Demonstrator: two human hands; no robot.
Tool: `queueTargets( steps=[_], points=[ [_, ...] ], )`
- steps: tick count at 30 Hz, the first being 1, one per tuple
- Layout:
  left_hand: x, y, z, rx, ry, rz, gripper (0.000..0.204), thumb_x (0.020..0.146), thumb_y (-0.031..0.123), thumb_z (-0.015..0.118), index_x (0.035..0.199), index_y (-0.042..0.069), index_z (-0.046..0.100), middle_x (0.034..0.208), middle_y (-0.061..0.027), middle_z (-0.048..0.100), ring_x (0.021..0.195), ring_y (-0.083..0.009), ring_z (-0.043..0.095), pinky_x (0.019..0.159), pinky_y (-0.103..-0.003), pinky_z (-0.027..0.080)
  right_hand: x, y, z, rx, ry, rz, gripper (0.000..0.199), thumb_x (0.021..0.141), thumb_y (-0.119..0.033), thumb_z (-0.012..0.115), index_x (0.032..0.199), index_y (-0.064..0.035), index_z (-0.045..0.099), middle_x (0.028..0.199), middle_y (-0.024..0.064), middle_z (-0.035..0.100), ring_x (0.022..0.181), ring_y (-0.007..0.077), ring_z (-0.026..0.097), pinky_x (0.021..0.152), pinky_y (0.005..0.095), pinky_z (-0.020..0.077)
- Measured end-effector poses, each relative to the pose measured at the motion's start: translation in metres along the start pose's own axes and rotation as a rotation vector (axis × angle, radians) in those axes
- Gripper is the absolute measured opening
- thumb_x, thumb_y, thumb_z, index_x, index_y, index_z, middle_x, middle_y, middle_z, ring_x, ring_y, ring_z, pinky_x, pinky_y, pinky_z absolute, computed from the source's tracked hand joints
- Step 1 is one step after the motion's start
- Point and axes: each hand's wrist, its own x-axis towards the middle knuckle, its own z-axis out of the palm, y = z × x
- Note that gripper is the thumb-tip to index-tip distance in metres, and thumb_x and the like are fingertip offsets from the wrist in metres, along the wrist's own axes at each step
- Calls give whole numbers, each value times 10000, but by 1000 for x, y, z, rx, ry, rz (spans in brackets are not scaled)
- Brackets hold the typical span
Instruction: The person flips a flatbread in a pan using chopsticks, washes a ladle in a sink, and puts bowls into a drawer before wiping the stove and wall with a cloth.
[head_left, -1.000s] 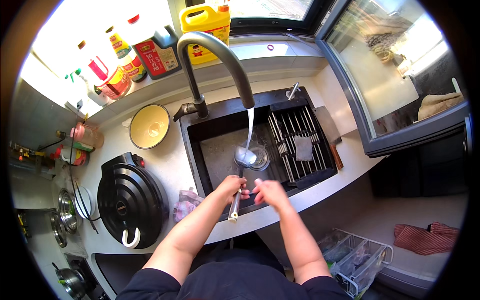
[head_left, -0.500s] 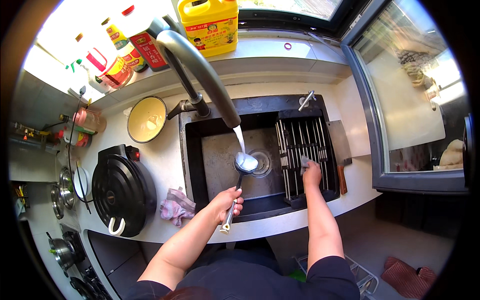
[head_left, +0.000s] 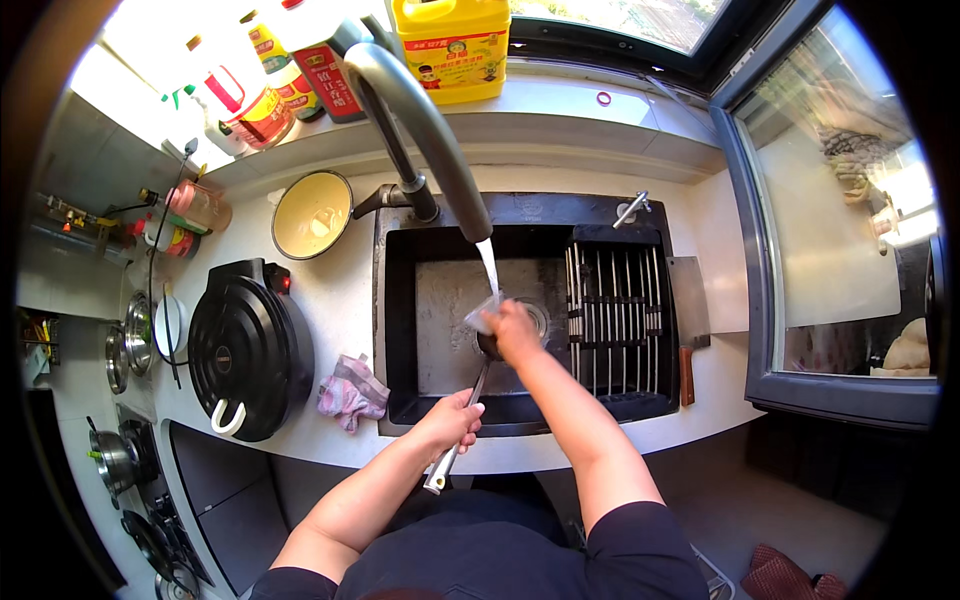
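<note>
One dark sink beneath the fingers, set into a pale counter. Just beyond the fingertips, a grey tap arching over, with a stream of water falling toward the right fingers. Right of the fingers, a rack of metal bars over the basin, then a cleaver with a wooden handle. Left of them, a crumpled pink-and-grey cloth and, farther left, a round black electric appliance. Beyond that, a cream bowl with a dark rim. Well past the fingers, a yellow jug on a bright sill.

Between both sets of fingers, a ladle — slim metallic handle, pale end tilted toward the body past the counter's edge. Shows only a dark bit of its head below the right fingers.

Curls the left hand closed around the handle, over the near rim. Angles the right hand in from the right, fingers pinched on a small pale-grey pad at the ladle's head. Cannot tell each right fingertip's place — too blurred.
</note>
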Motion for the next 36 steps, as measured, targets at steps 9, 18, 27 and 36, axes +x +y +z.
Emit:
queueTargets(
  steps=[9,18,27,36],
  points=[
    [-7,-9,-21,-176,32,72,126,976,140,449,1100,150,433,649,13,409,437,-70,374,364,-214,332,4,-28,-20,20,85,29,282,791,-21,589,993,-174,713,802,101,541,794,295,560,677,380,457],
    [-10,-14,-32,-248,-62,63,189,973,144,461,1154,157,410,650,17,417,445,-73,381,365,-214,332,5,0,-2,-99,40,370,246,853,-97,552,1013,-192,713,886,104,559,897,308,558,750,400,468],
    [16,19,-24,-277,-36,100,102,955,113,471,1047,143,440,648,16,430,453,-68,396,364,-213,332,-20,-59,-22,462,-188,314,392,791,44,563,1085,-174,703,838,128,588,811,263,581,777,319,460],
    [15,45,-11,-250,-103,226,205,833,20,520,1020,94,484,642,-10,445,450,-88,416,376,-228,345,-20,-35,-33,268,-29,310,356,793,-2,544,1079,-150,696,864,194,599,846,359,593,760,399,483]
  ],
)
